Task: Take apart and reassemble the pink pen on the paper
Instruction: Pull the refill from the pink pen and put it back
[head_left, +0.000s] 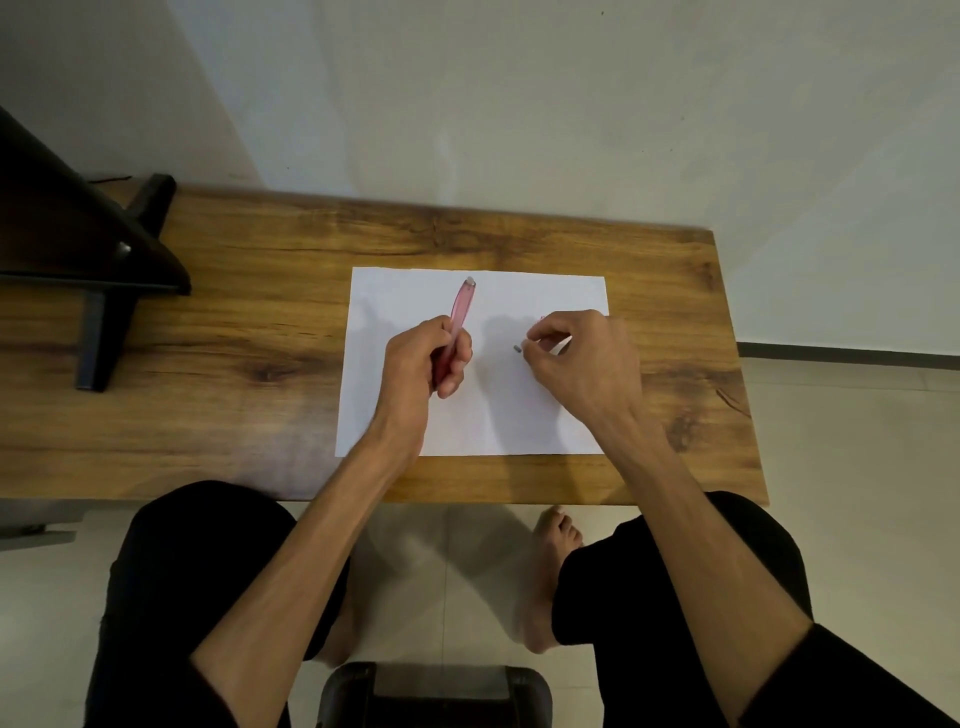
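A white sheet of paper (519, 415) lies on the wooden table (249, 332). My left hand (415, 369) is closed around the lower part of the translucent pink pen barrel (462, 306), which points up and away over the paper. My right hand (576, 358) hovers over the paper's right half, with its fingertips pinched on a small grey part (517, 348). A trace of pink (542, 318) shows behind my right fingers. What else that hand holds is hidden.
A dark stand with a black foot (104, 291) occupies the table's left end. The table's right edge is near my right forearm. Below the table are my knees, bare feet on the tiled floor and a dark stool (436, 696).
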